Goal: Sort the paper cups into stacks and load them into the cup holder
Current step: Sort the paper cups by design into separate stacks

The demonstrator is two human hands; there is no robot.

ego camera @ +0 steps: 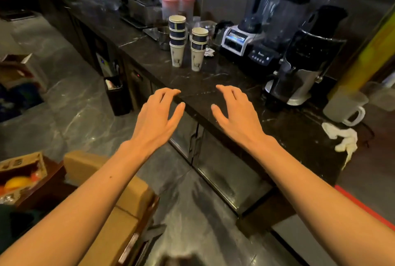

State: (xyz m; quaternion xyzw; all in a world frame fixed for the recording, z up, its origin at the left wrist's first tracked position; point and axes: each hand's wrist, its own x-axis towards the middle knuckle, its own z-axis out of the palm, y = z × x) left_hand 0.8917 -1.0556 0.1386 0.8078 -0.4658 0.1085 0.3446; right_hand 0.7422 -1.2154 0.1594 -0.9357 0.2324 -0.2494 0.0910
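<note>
Both hands [158, 114] empty over dark marble counter [213, 86].

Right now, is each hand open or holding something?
Left hand: open, fingers spread, holding nothing.
Right hand: open, fingers spread, holding nothing.

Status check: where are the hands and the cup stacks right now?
Left hand and right hand open, empty, at counter edge. Two cup stacks upright, side by side, untouched. Path between clear.
</note>
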